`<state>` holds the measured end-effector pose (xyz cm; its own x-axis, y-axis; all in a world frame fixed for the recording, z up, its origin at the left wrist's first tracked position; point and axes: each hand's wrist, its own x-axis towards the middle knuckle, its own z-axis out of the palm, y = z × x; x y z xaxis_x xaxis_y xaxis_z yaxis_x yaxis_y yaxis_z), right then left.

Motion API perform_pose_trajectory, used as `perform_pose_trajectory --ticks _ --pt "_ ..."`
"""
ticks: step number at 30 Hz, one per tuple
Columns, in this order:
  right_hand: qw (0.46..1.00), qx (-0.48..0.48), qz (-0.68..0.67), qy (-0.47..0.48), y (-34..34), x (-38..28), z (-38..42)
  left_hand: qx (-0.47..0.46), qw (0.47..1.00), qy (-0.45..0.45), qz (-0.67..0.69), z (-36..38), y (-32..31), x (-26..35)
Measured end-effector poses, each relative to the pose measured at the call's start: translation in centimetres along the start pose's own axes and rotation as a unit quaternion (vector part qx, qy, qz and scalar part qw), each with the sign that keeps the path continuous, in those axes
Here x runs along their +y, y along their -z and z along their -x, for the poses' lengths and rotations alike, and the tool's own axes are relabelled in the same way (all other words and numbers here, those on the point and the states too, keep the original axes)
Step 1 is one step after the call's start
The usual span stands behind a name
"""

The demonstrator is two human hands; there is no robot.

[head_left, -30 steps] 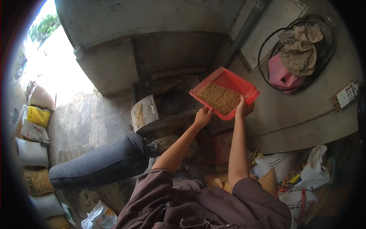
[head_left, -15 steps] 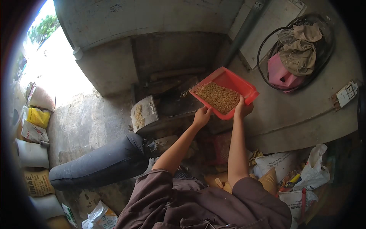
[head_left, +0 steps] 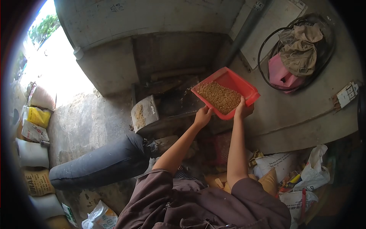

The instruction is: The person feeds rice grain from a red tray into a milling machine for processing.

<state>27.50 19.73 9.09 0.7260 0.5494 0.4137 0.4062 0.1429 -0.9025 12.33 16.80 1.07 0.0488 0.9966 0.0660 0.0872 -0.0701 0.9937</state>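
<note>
In the head view a red plastic tray (head_left: 228,78) with raised sides is held up in front of me, tilted down toward its left end. A heap of light brown grain (head_left: 218,96) covers much of its bottom. My left hand (head_left: 204,116) is closed on the near edge. My right hand (head_left: 244,109) grips the near right corner, its thumb over the rim. A few loose grains (head_left: 188,90) show just off the tray's left end, over a dark recess in the concrete structure behind.
A curved pale piece (head_left: 145,113) with grain on it stands left of the tray. A dark padded roll (head_left: 99,162) lies at lower left. Sacks (head_left: 38,182) line the left side. Cloths (head_left: 299,51) and a black hoop hang at right. Plastic bags (head_left: 314,168) lie lower right.
The tray has shifted very slightly to the right with both hands on it. The grain heap inside has thinned a little at the left end.
</note>
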Motion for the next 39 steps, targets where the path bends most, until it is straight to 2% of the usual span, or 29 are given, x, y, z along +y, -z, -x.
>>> perform_pose_trajectory --ticks 3,6,9,11,13,15,18,28,30,31,33,37,39 --pt "1.000 -0.002 0.002 -0.008 0.1 -0.3 0.0 -0.033 0.997 0.039 -0.053 -0.4 0.0 -0.6" --pt "1.000 0.003 0.008 0.000 0.0 0.0 0.0 0.007 1.000 -0.006 0.004 -0.1 -0.4 -0.7" --pt "1.000 -0.002 0.005 -0.013 0.1 0.2 -0.2 -0.034 0.998 0.021 -0.051 -0.5 -0.1 -0.6" --pt "1.000 -0.013 0.019 -0.015 0.3 0.4 -0.4 -0.021 0.999 0.006 -0.029 -0.4 -0.4 -0.9" --pt "1.000 0.017 0.013 -0.008 0.1 0.5 -0.1 -0.005 1.000 -0.009 -0.009 -0.4 -0.1 -0.8" --pt "1.000 -0.005 0.007 -0.002 0.2 0.2 -0.2 -0.053 0.997 0.026 -0.054 -0.4 0.2 -0.3" --pt "1.000 -0.007 0.009 -0.001 0.3 0.2 -0.4 -0.033 0.999 0.017 -0.005 -0.1 -0.2 -0.3" --pt "1.000 -0.001 -0.010 -0.023 0.2 0.3 -0.4 -0.033 0.999 0.010 -0.017 -0.1 0.2 0.2" --pt "1.000 0.006 -0.001 -0.014 0.2 0.6 -0.5 -0.076 0.993 0.069 -0.051 -0.2 0.5 0.8" --pt "1.000 0.012 0.008 -0.005 0.2 0.5 -0.5 -0.076 0.994 0.068 -0.050 -0.1 0.4 0.8" --pt "1.000 0.008 0.006 -0.001 0.2 0.4 -0.4 -0.044 0.998 0.027 -0.035 0.1 0.3 0.8" --pt "1.000 0.008 0.003 -0.003 0.4 -0.4 -0.1 -0.035 0.999 0.037 -0.018 0.1 -0.3 0.0" --pt "1.000 0.007 -0.001 -0.002 0.4 0.4 0.0 0.018 0.999 -0.043 -0.010 0.1 -0.5 -0.3"
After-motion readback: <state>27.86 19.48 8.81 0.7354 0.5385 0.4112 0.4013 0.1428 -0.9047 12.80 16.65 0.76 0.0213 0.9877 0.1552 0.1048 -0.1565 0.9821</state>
